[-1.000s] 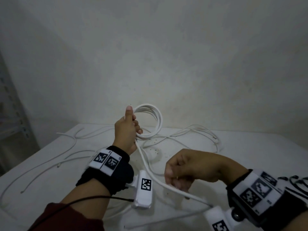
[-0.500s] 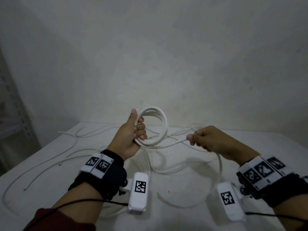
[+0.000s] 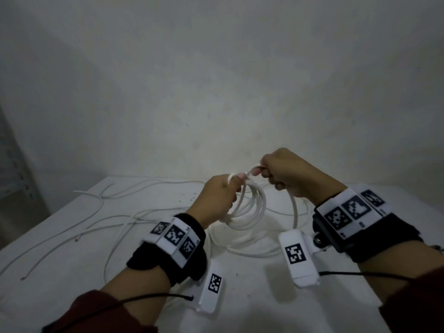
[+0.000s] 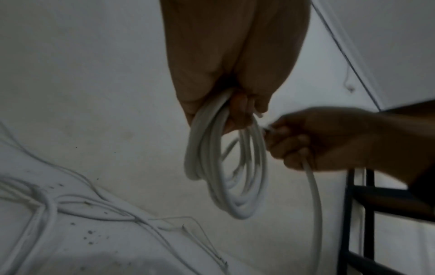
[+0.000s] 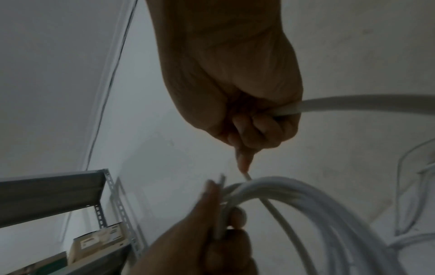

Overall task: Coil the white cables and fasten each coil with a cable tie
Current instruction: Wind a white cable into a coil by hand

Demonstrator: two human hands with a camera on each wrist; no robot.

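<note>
My left hand (image 3: 222, 195) grips the top of a white cable coil (image 3: 252, 212) of several loops, which hangs above the table; the left wrist view shows the coil (image 4: 226, 167) dangling from the curled fingers (image 4: 240, 111). My right hand (image 3: 286, 175) is right beside it, fist closed round the free run of the same white cable (image 3: 294, 210), its fingers touching the coil's top. In the right wrist view the cable (image 5: 353, 106) leaves the right fist (image 5: 247, 121) sideways and meets the coil (image 5: 294, 193). No cable tie is visible.
Several thin loose white cables (image 3: 101, 195) sprawl over the white table (image 3: 72, 260), mostly at the left and back. A metal shelf (image 5: 58, 195) with boxes stands to the left; a dark rack (image 4: 367, 214) is at the right. A wall rises close behind.
My right hand has risen from low near the table to the coil's top, bringing another loop of cable. The left hand with the coil tipped down and toward the right.
</note>
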